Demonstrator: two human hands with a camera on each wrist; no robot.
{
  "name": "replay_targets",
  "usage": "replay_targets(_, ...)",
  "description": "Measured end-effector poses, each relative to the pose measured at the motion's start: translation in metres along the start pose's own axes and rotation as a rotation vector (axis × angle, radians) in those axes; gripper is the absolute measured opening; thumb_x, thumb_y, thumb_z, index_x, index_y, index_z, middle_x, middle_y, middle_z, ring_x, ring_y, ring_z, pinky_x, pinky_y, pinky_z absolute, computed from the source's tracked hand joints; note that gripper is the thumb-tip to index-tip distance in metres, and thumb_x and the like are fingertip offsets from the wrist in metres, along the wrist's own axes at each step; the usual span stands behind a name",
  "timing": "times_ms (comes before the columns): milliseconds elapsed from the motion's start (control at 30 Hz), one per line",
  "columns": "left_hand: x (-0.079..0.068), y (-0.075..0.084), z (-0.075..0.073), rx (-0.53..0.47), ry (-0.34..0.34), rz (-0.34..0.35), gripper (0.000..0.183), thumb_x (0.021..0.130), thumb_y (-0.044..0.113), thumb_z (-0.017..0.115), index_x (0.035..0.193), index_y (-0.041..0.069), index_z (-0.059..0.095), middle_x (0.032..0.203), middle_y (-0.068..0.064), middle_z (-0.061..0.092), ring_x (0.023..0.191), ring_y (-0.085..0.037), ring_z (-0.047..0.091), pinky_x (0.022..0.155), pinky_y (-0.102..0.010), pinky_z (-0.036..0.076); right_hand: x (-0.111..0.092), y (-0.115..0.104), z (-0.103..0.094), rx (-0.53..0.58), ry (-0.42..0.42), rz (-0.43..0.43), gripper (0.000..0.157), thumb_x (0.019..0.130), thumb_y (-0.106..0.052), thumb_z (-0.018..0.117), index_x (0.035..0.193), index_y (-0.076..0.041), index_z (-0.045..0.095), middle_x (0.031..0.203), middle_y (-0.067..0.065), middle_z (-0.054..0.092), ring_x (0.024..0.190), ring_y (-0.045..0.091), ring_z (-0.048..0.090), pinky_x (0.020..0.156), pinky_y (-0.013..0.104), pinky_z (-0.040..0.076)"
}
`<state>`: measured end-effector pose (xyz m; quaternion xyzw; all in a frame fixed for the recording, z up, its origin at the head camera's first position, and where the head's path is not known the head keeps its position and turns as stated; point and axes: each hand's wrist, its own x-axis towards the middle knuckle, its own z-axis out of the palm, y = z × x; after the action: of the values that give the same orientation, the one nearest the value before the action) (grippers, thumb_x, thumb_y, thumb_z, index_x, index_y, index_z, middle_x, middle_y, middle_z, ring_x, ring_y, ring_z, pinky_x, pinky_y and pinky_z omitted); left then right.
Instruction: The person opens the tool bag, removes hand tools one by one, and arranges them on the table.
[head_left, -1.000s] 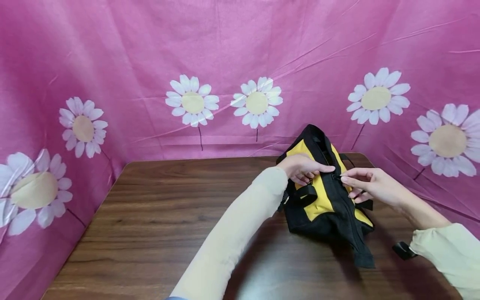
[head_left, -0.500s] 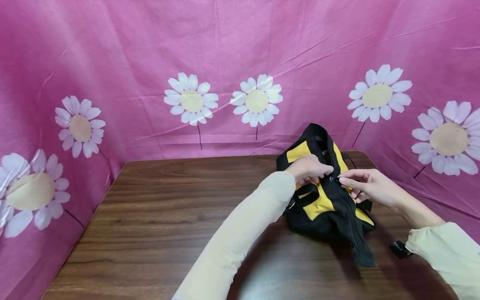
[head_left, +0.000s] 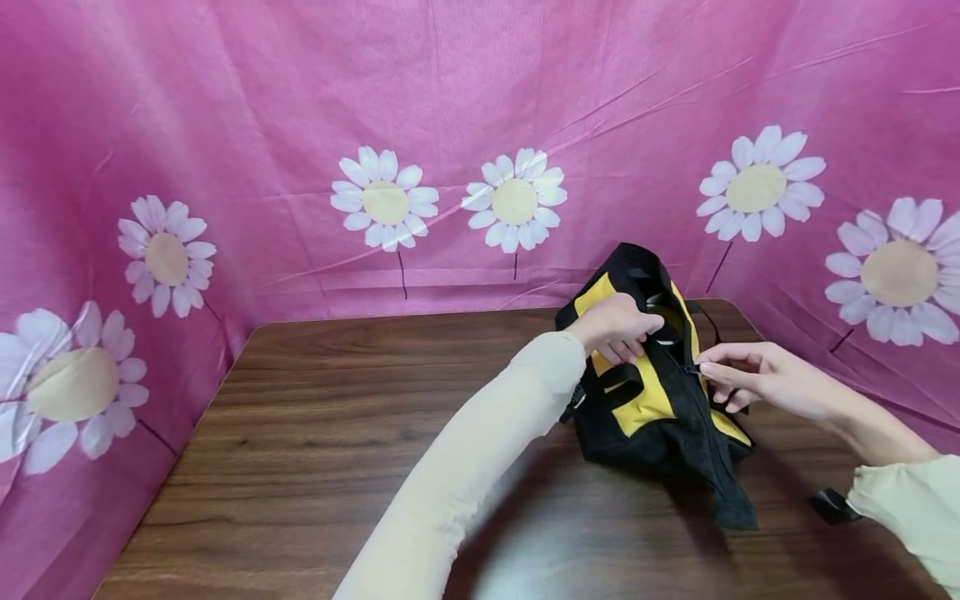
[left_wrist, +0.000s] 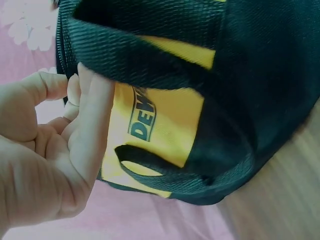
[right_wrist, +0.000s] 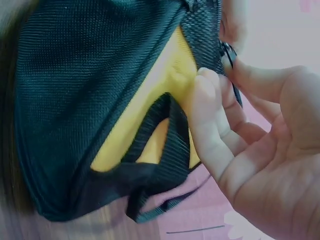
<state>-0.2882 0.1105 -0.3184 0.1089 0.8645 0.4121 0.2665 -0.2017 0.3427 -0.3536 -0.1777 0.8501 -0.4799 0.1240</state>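
A black and yellow tool bag [head_left: 648, 404] with DEWALT lettering stands at the right of the table, its zipped top partly undone. My left hand [head_left: 617, 327] pinches the bag's edge beside the opening, thumb over the rim. In the left wrist view its fingers pass by a black web handle [left_wrist: 135, 62]. My right hand [head_left: 761, 377] pinches the zipper pull [head_left: 693, 368] between thumb and forefinger. The right wrist view shows its other fingers against the bag's yellow side panel [right_wrist: 175, 65]. Something pale shows inside the opening; the rest of the contents are hidden.
The brown wooden table [head_left: 360, 417] stretches left of the bag. A pink cloth [head_left: 285, 108] with white daisies hangs close behind and around it. A black strap end [head_left: 834, 506] lies by the right sleeve.
My right hand has drawn the zipper pull toward the near end of the bag, and the opening has widened. My left hand has shifted slightly along the rim, showing the pale inside.
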Motion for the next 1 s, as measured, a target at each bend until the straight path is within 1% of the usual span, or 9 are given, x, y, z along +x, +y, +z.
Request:
replay_targets(167, -0.014, 0.004, -0.011, 0.008, 0.004, 0.023, 0.028, 0.098, 0.029, 0.06, 0.092, 0.004, 0.07, 0.076, -0.008, 0.074, 0.065, -0.02, 0.072, 0.058, -0.032, 0.062, -0.015, 0.001, -0.005, -0.001, -0.088, -0.044, 0.021, 0.107, -0.005, 0.049, 0.121, -0.001, 0.064, 0.093, 0.017, 0.066, 0.082, 0.023, 0.067, 0.07, 0.04, 0.063)
replay_targets(333, -0.02, 0.001, -0.017, 0.006, 0.009, 0.044, 0.028, 0.098, 0.03, 0.059, 0.093, 0.004, 0.07, 0.077, -0.008, 0.075, 0.066, -0.021, 0.073, 0.059, -0.032, 0.063, -0.026, 0.008, -0.011, 0.125, -0.288, -0.158, 0.027, 0.105, 0.009, 0.042, 0.123, 0.003, 0.06, 0.097, 0.016, 0.068, 0.087, 0.023, 0.07, 0.073, 0.043, 0.063)
replay_targets(400, -0.021, -0.002, -0.019, -0.002, 0.021, 0.047, 0.029, 0.099, 0.03, 0.059, 0.092, 0.004, 0.07, 0.075, -0.007, 0.075, 0.065, -0.021, 0.073, 0.059, -0.033, 0.063, -0.029, 0.01, -0.012, 0.158, -0.348, -0.189, 0.029, 0.104, 0.013, 0.04, 0.123, 0.004, 0.059, 0.098, 0.017, 0.069, 0.086, 0.026, 0.071, 0.073, 0.044, 0.063)
replay_targets(467, -0.023, -0.006, -0.021, -0.009, 0.042, 0.053, 0.031, 0.099, 0.03, 0.058, 0.092, 0.002, 0.07, 0.074, -0.007, 0.074, 0.064, -0.021, 0.073, 0.06, -0.034, 0.063, -0.031, 0.01, -0.009, 0.137, -0.37, -0.215, 0.031, 0.103, 0.015, 0.04, 0.122, 0.003, 0.06, 0.095, 0.017, 0.07, 0.083, 0.025, 0.071, 0.071, 0.043, 0.063)
replay_targets(600, -0.032, -0.015, -0.029, -0.028, 0.094, 0.074, 0.032, 0.098, 0.028, 0.058, 0.088, 0.0, 0.071, 0.072, -0.008, 0.074, 0.065, -0.022, 0.074, 0.064, -0.038, 0.064, -0.034, 0.015, -0.004, 0.106, -0.415, -0.287, 0.039, 0.099, 0.02, 0.043, 0.12, -0.004, 0.064, 0.088, 0.012, 0.069, 0.074, 0.023, 0.07, 0.065, 0.038, 0.062)
replay_targets(733, -0.044, -0.028, -0.042, -0.048, 0.152, 0.103, 0.032, 0.097, 0.026, 0.059, 0.087, -0.002, 0.071, 0.073, -0.01, 0.074, 0.067, -0.023, 0.074, 0.064, -0.04, 0.064, -0.037, 0.015, -0.004, 0.136, -0.494, -0.347, 0.045, 0.095, 0.025, 0.041, 0.119, -0.004, 0.065, 0.087, 0.012, 0.064, 0.071, 0.024, 0.068, 0.061, 0.037, 0.06)
replay_targets(867, -0.052, -0.039, -0.051, -0.084, 0.181, 0.138, 0.032, 0.098, 0.026, 0.059, 0.086, -0.001, 0.07, 0.074, -0.013, 0.074, 0.067, -0.026, 0.074, 0.064, -0.042, 0.064, -0.045, 0.013, -0.009, 0.206, -0.56, -0.32, 0.047, 0.095, 0.027, 0.039, 0.12, -0.002, 0.065, 0.093, 0.011, 0.063, 0.076, 0.026, 0.07, 0.065, 0.04, 0.062)
replay_targets(900, -0.052, -0.042, -0.052, -0.091, 0.18, 0.146, 0.031, 0.098, 0.026, 0.059, 0.086, 0.0, 0.07, 0.074, -0.013, 0.074, 0.067, -0.027, 0.074, 0.063, -0.042, 0.064, -0.046, 0.013, -0.01, 0.22, -0.57, -0.315, 0.047, 0.096, 0.027, 0.038, 0.121, -0.002, 0.065, 0.095, 0.011, 0.063, 0.078, 0.027, 0.071, 0.066, 0.041, 0.062)
replay_targets(1000, -0.051, -0.05, -0.049, -0.099, 0.164, 0.165, 0.03, 0.099, 0.028, 0.06, 0.085, 0.003, 0.07, 0.075, -0.012, 0.074, 0.066, -0.026, 0.074, 0.061, -0.041, 0.064, -0.05, 0.013, -0.009, 0.253, -0.582, -0.251, 0.045, 0.097, 0.025, 0.038, 0.121, -0.002, 0.066, 0.098, 0.01, 0.062, 0.088, 0.026, 0.072, 0.074, 0.047, 0.063)
